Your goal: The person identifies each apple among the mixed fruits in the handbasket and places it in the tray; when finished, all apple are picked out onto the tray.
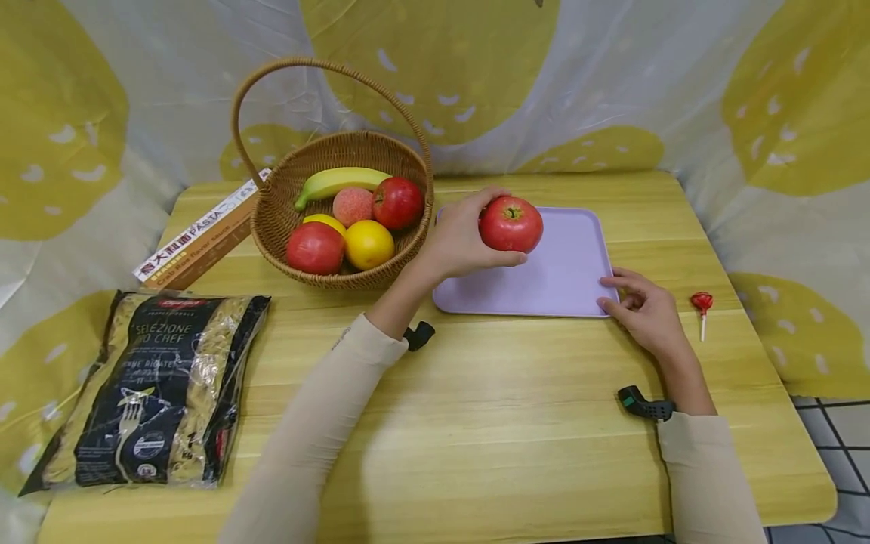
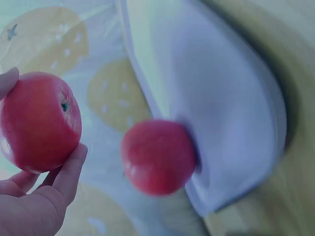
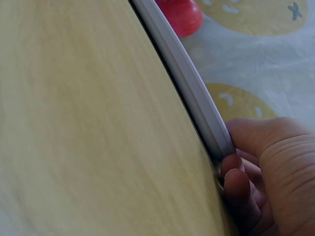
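Note:
My left hand (image 1: 462, 234) holds a red apple (image 1: 511, 224) above the light purple tray (image 1: 564, 279), thumb on the near side and fingers behind. In the left wrist view this apple (image 2: 42, 123) sits in the fingers, its stem end turned sideways. A second red fruit (image 2: 157, 157) shows at the tray's far left corner there; the left hand hides it in the head view. My right hand (image 1: 642, 306) pinches the tray's right edge near its front corner. Up close, the right wrist view shows the tray rim (image 3: 197, 93) between thumb and curled fingers.
Left of the tray stands a wicker basket (image 1: 367, 281) with a tall handle, holding a banana (image 1: 343, 181), a peach (image 1: 353, 205) and several other fruits. A pasta box (image 1: 204, 234) and pasta bag (image 1: 149, 393) lie further left. A red lollipop (image 1: 701, 302) lies right.

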`<control>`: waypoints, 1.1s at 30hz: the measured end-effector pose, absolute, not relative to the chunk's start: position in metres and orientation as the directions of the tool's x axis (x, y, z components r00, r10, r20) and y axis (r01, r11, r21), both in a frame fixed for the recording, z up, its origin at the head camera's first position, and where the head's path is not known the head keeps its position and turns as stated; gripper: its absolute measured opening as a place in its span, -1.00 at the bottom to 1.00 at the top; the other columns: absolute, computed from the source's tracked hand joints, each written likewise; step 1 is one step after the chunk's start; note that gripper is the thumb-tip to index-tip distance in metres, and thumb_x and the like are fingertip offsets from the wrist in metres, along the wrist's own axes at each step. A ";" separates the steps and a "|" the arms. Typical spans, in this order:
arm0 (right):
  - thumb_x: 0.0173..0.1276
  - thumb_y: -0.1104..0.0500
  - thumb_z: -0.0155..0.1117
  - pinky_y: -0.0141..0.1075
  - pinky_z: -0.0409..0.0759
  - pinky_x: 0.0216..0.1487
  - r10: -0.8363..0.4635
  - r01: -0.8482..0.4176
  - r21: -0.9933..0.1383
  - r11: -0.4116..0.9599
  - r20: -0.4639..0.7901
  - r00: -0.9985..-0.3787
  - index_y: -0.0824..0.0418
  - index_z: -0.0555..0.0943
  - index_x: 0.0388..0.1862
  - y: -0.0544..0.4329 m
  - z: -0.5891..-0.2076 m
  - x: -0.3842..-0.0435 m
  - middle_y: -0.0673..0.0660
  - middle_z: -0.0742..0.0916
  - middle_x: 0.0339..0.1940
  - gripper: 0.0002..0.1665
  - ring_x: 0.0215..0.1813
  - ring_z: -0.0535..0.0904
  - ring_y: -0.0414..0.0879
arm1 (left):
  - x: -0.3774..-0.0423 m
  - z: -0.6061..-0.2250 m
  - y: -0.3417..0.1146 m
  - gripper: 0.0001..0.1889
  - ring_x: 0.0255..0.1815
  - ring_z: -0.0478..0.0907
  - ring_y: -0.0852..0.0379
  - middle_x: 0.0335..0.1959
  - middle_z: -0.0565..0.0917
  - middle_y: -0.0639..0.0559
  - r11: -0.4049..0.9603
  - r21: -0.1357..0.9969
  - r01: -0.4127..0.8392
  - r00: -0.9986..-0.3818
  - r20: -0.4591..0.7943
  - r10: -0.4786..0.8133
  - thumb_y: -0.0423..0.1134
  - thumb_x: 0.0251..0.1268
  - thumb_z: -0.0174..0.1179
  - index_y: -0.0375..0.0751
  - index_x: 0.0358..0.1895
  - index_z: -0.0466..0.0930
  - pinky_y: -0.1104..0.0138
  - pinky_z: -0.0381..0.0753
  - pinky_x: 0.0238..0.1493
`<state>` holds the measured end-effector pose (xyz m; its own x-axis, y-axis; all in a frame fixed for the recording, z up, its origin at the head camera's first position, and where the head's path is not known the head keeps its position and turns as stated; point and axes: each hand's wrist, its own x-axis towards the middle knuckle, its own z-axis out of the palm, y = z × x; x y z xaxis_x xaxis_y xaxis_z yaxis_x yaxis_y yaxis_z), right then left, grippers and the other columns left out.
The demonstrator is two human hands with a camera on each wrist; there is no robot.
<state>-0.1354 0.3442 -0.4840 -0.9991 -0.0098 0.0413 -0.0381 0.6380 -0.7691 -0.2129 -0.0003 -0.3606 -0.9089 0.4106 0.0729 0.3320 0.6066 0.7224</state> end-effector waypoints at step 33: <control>0.39 0.09 0.46 -0.47 0.43 -0.56 -0.020 -0.013 -0.773 0.634 0.001 -1.000 0.21 0.66 0.28 0.345 -0.482 -0.135 0.20 0.55 0.47 -0.49 -0.43 0.50 -0.30 | -0.246 -0.440 0.088 -0.02 0.46 0.37 0.03 0.48 0.39 0.01 0.480 0.875 0.060 -0.968 -0.067 0.243 -0.11 0.15 0.51 -0.01 0.60 0.12 0.09 0.52 0.41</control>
